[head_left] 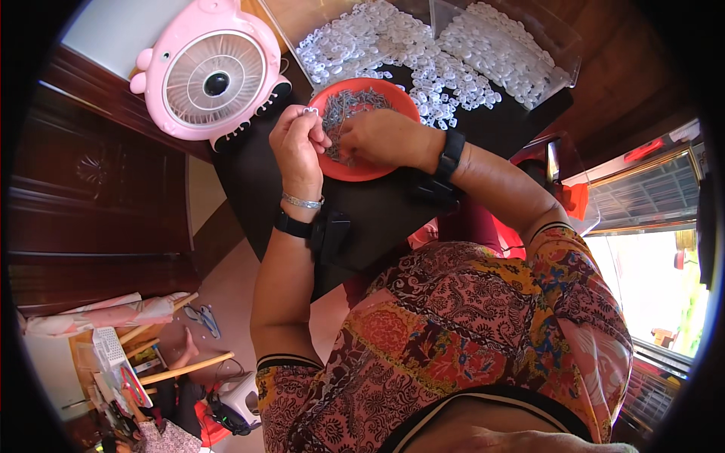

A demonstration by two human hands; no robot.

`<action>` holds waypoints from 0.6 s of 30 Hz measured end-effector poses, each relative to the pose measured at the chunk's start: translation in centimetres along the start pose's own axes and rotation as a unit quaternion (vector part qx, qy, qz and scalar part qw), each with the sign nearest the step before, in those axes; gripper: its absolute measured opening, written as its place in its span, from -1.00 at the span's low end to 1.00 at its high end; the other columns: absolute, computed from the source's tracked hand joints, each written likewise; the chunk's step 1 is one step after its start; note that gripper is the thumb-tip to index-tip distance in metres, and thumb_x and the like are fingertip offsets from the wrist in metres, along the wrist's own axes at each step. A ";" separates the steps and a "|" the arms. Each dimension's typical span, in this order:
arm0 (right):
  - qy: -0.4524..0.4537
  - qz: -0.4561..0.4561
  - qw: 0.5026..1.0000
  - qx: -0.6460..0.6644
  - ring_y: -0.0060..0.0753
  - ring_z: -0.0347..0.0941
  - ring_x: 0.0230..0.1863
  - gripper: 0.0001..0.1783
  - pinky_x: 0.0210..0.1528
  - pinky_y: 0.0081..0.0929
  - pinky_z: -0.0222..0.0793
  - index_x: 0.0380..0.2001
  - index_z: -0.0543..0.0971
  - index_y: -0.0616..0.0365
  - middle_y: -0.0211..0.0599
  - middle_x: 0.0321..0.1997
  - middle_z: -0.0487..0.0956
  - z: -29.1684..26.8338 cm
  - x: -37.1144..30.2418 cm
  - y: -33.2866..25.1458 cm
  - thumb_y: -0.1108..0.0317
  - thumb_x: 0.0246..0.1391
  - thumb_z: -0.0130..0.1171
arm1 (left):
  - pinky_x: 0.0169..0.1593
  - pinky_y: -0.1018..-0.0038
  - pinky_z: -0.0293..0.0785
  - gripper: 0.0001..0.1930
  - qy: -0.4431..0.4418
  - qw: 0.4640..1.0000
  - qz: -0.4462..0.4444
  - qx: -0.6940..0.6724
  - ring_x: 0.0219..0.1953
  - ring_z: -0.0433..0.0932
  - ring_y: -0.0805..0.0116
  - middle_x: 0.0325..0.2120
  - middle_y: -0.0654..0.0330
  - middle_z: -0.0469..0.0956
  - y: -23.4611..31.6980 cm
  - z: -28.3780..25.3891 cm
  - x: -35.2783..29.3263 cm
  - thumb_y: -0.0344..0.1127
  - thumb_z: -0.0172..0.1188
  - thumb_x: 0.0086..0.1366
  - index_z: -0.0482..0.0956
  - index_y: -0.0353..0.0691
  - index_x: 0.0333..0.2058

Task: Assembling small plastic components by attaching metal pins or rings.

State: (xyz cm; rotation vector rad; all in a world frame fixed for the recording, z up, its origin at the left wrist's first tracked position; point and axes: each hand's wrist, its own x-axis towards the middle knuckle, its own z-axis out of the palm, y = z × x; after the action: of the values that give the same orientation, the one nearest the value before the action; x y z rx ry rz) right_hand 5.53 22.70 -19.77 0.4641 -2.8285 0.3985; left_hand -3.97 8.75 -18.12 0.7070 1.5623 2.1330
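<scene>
My left hand point(296, 143) is raised at the left rim of a round red bowl point(366, 175), its fingers pinched on a small white plastic clip point(310, 111). Thin grey nails point(361, 100) lie heaped in the bowl. My right hand point(389, 138) reaches in over them with its fingers curled down among the nails; whatever is between its fingertips is hidden. Behind the bowl, loose white plastic clips point(377, 38) spread in a big pile, some spilling onto the dark tabletop point(347, 219).
A pink animal-shaped fan point(217, 79) stands left of the bowl. At the back right, a clear bin point(566, 75) holds more white clips. Another person point(170, 434) is on the lower left, near wooden poles and a white-and-black device point(240, 404). Sandals point(204, 321) lie on the floor.
</scene>
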 end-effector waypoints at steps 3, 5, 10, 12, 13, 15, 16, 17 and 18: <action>-0.037 0.100 0.992 -0.063 -0.10 0.49 -0.28 -0.86 -0.23 -0.24 0.42 -0.39 0.60 0.06 -0.25 -0.34 0.53 -0.7 -0.9 1.2 0.34 -0.07 0.15 | -0.61 0.64 0.21 -0.85 -0.007 1.000 -0.006 0.002 -0.69 0.37 0.49 -0.70 0.31 0.36 -0.1 0.0 0.0 -0.33 0.02 0.19 0.43 -0.23 -0.52; 0.048 0.093 0.994 -0.005 -0.09 0.51 -0.31 -0.85 -0.24 -0.23 0.42 -0.39 0.60 0.08 -0.25 -0.36 0.54 -1.1 -1.4 2.1 0.35 -0.10 0.18 | -0.61 0.64 0.21 -0.84 -0.010 1.000 -0.010 0.001 -0.69 0.37 0.49 -0.70 0.31 0.35 -0.2 0.2 0.1 -0.33 0.01 0.19 0.43 -0.23 -0.53; 0.116 0.113 0.983 0.084 -0.29 0.53 -0.36 -0.84 -0.29 -0.39 0.44 -0.34 0.59 0.13 -0.27 -0.39 0.58 -1.8 -1.7 2.8 0.39 -0.06 0.19 | -0.61 0.64 0.21 -0.84 -0.030 0.999 -0.015 0.006 -0.70 0.37 0.49 -0.70 0.31 0.35 -0.6 -0.1 0.3 -0.34 0.00 0.20 0.44 -0.24 -0.54; 0.135 0.136 0.971 0.146 -0.39 0.54 -0.39 -0.85 -0.31 -0.46 0.44 -0.33 0.59 0.16 -0.30 -0.41 0.59 -1.8 -1.8 2.7 0.40 -0.02 0.18 | -0.62 0.65 0.20 -0.84 -0.042 0.999 -0.017 0.004 -0.70 0.37 0.50 -0.70 0.31 0.35 -0.6 0.0 0.2 -0.34 0.00 0.20 0.44 -0.23 -0.53; 0.129 0.195 0.931 0.279 -0.49 0.53 -0.39 -0.86 -0.33 -0.53 0.43 -0.33 0.58 0.19 -0.34 -0.43 0.59 -2.0 -1.9 2.5 0.40 0.03 0.16 | -0.62 0.65 0.20 -0.84 -0.042 0.999 -0.017 0.004 -0.70 0.37 0.50 -0.70 0.31 0.35 -0.6 0.1 0.1 -0.34 0.00 0.20 0.44 -0.23 -0.53; 0.121 0.251 0.870 0.406 -0.58 0.52 -0.39 -0.86 -0.35 -0.59 0.42 -0.33 0.57 0.22 -0.38 -0.44 0.59 -2.8 -2.1 1.9 0.39 0.08 0.14 | -0.61 0.66 0.19 -0.83 -0.052 0.998 -0.023 0.021 -0.69 0.37 0.52 -0.70 0.32 0.35 -0.4 0.6 -0.2 -0.33 0.00 0.21 0.44 -0.23 -0.53; 0.135 0.266 0.837 0.459 -0.62 0.49 -0.40 -0.85 -0.35 -0.62 0.40 -0.34 0.56 0.23 -0.41 -0.46 0.57 -3.4 -2.4 1.3 0.36 0.11 0.13 | -0.60 0.66 0.18 -0.83 -0.063 0.997 -0.028 0.029 -0.68 0.37 0.52 -0.69 0.32 0.36 -0.2 0.8 -0.5 -0.34 -0.01 0.21 0.44 -0.23 -0.53; 0.148 0.279 0.800 0.510 -0.65 0.47 -0.41 -0.83 -0.36 -0.65 0.39 -0.34 0.55 0.24 -0.45 -0.47 0.55 -3.8 -2.6 0.9 0.34 0.15 0.11 | -0.59 0.67 0.18 -0.83 -0.073 0.996 -0.034 0.037 -0.68 0.37 0.53 -0.69 0.32 0.36 -0.1 1.1 -0.7 -0.34 -0.01 0.22 0.44 -0.23 -0.53; 0.150 0.279 0.800 0.510 -0.65 0.47 -0.41 -0.83 -0.36 -0.65 0.39 -0.34 0.55 0.24 -0.45 -0.47 0.55 -3.9 -2.8 0.6 0.34 0.15 0.11 | -0.61 0.68 0.17 -0.86 -0.080 0.996 -0.037 0.026 -0.68 0.35 0.59 -0.69 0.33 0.39 0.0 1.4 -1.0 -0.35 0.05 0.18 0.44 -0.24 -0.54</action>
State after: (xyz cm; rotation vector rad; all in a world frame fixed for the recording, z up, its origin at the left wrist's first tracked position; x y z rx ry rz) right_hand 8.66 25.25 -17.07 -0.2931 -2.1327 1.9288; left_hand -2.30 9.20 -17.97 0.8028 1.5393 1.9374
